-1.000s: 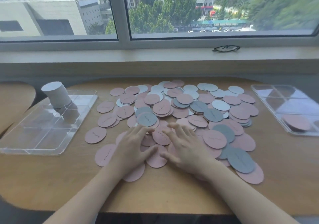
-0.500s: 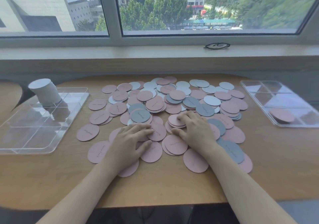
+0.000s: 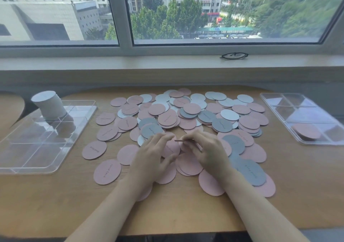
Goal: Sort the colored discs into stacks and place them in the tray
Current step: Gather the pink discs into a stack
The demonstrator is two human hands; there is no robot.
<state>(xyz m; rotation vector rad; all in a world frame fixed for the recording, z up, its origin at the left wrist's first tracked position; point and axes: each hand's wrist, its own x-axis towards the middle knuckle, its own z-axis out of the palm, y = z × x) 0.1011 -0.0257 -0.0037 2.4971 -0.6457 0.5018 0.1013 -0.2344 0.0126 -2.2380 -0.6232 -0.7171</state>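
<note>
Early stage. White stack (image 3: 48,105) in left tray (image 3: 81,122), few pink discs (image 3: 306,131) in right tray (image 3: 275,111); big mixed pile (image 3: 186,115) unsorted. Right hand (image 3: 208,152) pinches thin pink stack (image 3: 183,140); left hand (image 3: 152,156) fingers loose, holding nothing.

Black-framed glasses (image 3: 234,55) on the windowsill (image 3: 149,62), a wooden table (image 3: 55,204) below the window (image 3: 223,12).

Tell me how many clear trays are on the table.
2. The left tray holds a white stack in its far corner; the right tray holds pink discs in a near compartment.
</note>
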